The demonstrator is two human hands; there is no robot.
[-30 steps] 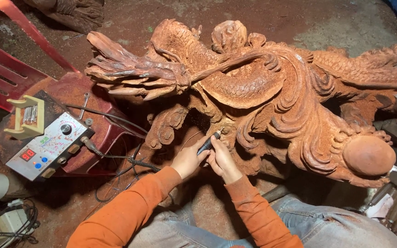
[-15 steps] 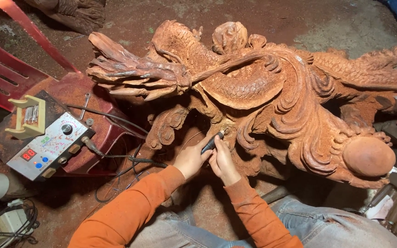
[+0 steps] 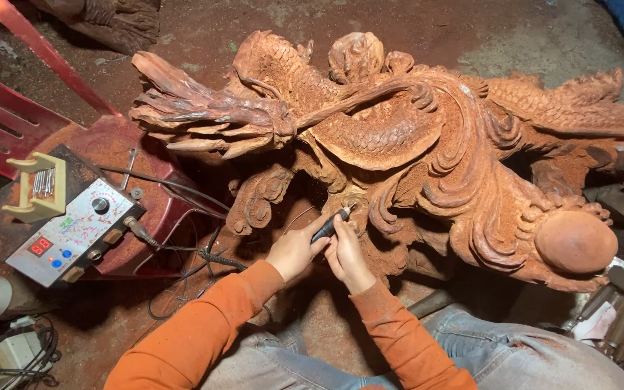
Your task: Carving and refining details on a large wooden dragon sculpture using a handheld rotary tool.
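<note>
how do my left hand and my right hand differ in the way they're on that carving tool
The left hand wraps around the back of the dark handpiece, gripping its body; the right hand sits beside it, fingers curled close to the front end near the carving. The left forearm comes in slanted from the lower left; the right rises more steeply. Both wear orange sleeves.
</note>
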